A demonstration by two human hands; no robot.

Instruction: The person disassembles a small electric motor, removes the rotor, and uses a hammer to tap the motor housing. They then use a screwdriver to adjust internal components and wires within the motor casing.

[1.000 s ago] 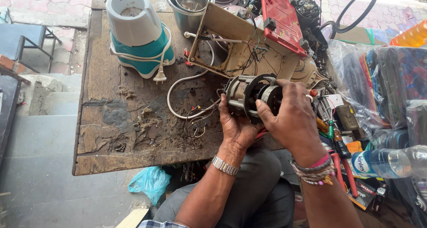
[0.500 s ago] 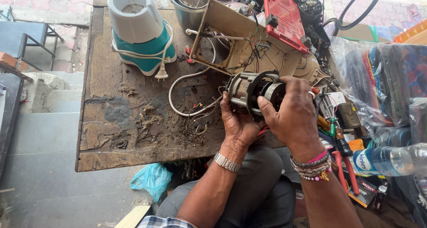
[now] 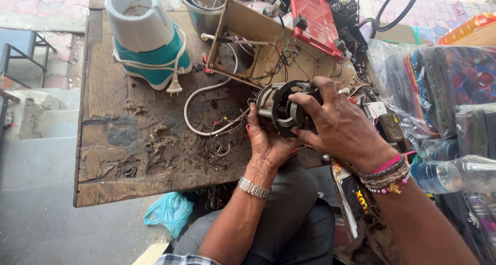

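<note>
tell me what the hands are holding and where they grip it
Both hold a small electric motor: left hand cups its underside, right hand grips its right end, fingers over the top.

Bare worn tabletop (image 3: 113, 141) leftward; blender base (image 3: 147, 37), loose wires (image 3: 217, 136), beige panel (image 3: 258, 43) crowding beyond.

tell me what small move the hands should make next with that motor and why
Probably rotate the electric motor slightly toward the camera. The left hand cradles it from below while the right hand covers its far end, so the wires trailing onto the wooden table hide the connections.
</note>
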